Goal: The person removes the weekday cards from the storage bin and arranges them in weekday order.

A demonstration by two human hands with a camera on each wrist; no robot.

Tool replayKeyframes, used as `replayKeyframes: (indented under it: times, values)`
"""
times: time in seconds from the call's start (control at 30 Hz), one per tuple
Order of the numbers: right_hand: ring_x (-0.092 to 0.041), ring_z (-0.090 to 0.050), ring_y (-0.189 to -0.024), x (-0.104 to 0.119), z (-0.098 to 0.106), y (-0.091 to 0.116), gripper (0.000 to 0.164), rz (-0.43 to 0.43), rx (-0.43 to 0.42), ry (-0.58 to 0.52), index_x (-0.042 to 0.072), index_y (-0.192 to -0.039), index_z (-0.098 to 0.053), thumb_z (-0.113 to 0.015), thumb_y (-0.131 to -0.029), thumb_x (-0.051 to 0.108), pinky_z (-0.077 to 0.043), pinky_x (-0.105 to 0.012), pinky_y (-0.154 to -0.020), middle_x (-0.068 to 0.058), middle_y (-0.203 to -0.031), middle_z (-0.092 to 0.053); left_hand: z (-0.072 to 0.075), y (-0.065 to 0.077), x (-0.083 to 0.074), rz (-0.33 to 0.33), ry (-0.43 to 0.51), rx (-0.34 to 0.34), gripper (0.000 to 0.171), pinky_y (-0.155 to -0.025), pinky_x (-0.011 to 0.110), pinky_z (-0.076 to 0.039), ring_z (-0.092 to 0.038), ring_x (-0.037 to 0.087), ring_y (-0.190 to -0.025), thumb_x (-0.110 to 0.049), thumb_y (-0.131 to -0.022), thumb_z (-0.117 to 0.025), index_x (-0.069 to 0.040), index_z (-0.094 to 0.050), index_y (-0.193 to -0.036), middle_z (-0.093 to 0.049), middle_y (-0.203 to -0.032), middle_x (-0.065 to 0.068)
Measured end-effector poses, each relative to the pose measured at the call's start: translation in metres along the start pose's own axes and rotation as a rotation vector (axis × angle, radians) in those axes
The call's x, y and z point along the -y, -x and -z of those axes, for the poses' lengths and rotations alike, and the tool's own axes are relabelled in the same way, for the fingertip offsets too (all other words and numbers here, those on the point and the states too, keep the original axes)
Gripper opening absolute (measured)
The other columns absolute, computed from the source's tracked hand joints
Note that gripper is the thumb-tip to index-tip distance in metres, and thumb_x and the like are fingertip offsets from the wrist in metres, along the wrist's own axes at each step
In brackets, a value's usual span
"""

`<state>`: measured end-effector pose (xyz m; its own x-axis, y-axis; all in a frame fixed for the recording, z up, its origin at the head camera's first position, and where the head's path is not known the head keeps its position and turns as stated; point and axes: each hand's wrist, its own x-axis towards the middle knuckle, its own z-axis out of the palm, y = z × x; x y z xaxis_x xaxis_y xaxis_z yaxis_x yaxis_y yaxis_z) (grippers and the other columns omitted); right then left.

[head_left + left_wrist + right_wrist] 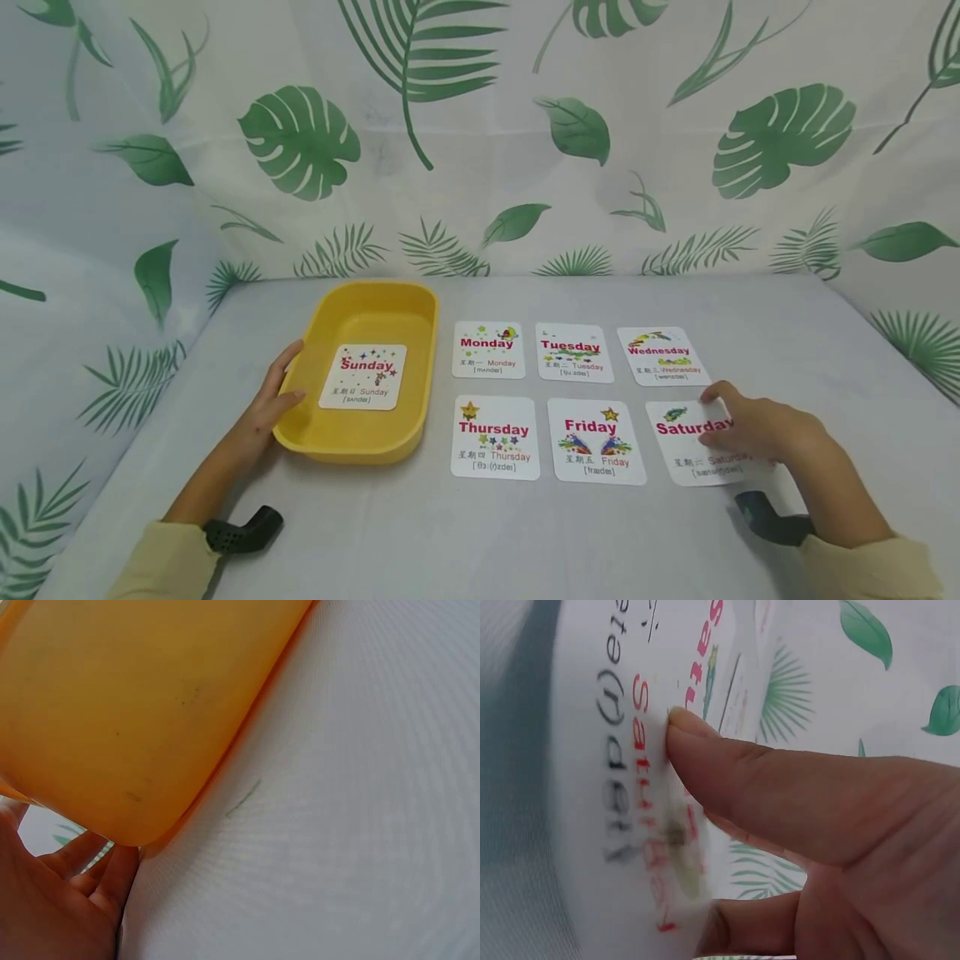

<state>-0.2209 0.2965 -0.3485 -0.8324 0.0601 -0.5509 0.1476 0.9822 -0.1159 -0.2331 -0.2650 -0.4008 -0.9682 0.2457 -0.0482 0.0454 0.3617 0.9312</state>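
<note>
My left hand (264,414) grips the left rim of a yellow plastic tray (408,442), thumb over the edge and fingers along the outside. Inside the tray a Sunday card (365,377) lies face up. In the left wrist view the tray's outer wall (142,712) rises above the cloth beside the fingers (116,877). At the right, my right hand (772,429) pinches the right side of the Saturday card (686,457). In the right wrist view the thumb (727,769) presses on its printed face; the other fingers are partly hidden behind the card.
Face up beside the tray lie the Monday card (488,352), Tuesday card (574,354) and Wednesday card (663,357). Nearer me are the Thursday card (494,437) and Friday card (597,442). A leaf-patterned cloth (480,183) hangs behind the pale table cover (480,533).
</note>
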Motion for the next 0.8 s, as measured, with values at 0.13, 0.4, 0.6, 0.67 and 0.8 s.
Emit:
replayKeyframes:
  times: [0.13,0.4,0.6,0.67,0.8]
  values:
    - [-0.024,-0.051,-0.069,0.001,0.0,0.0,0.08,-0.027,0.002,0.007,0.003,-0.131,-0.027,-0.066,-0.075,0.045,-0.037,-0.036,-0.059,-0.015,-0.082,-0.055,0.0,0.0,0.0,0.002,-0.003,-0.001,0.062,-0.086,0.001,-0.022,-0.018,0.031,-0.131,-0.021,-0.094,-0.034,-0.028,-0.001,-0.146,-0.002,-0.153,0.012]
    - [-0.031,-0.051,-0.074,0.005,0.002,0.004,0.081,-0.045,-0.06,0.075,0.0,-0.126,-0.034,-0.067,-0.071,0.049,-0.037,-0.042,-0.061,-0.022,-0.089,-0.058,0.0,0.0,-0.003,0.014,-0.014,-0.006,0.063,-0.104,0.019,-0.02,-0.015,0.03,-0.134,-0.021,-0.093,-0.034,-0.027,0.0,-0.147,-0.001,-0.154,0.011]
    - [-0.034,-0.051,-0.075,0.006,0.001,0.004,0.083,-0.073,-0.077,0.094,-0.004,-0.124,-0.037,-0.069,-0.069,0.049,-0.037,-0.043,-0.062,-0.025,-0.091,-0.057,-0.001,0.0,0.0,0.012,-0.006,0.0,0.063,-0.087,0.002,-0.023,-0.019,0.03,-0.132,-0.022,-0.094,-0.034,-0.027,0.0,-0.147,-0.004,-0.153,0.013]
    - [-0.034,-0.051,-0.076,0.008,0.001,0.002,0.084,-0.075,-0.077,0.104,-0.005,-0.124,-0.037,-0.069,-0.069,0.05,-0.037,-0.044,-0.063,-0.026,-0.092,-0.057,0.0,0.002,0.001,0.003,0.004,-0.003,0.063,-0.085,0.001,-0.024,-0.021,0.03,-0.13,-0.021,-0.094,-0.034,-0.026,0.0,-0.147,-0.005,-0.153,0.015]
    - [-0.037,-0.051,-0.079,0.012,0.001,-0.003,0.086,-0.067,-0.079,0.107,-0.004,-0.126,-0.037,-0.069,-0.068,0.051,-0.038,-0.047,-0.065,-0.029,-0.097,-0.056,0.001,0.005,0.004,-0.009,0.035,-0.016,0.063,-0.085,0.001,-0.024,-0.02,0.031,-0.13,-0.018,-0.094,-0.034,-0.023,0.0,-0.147,-0.004,-0.153,0.016]
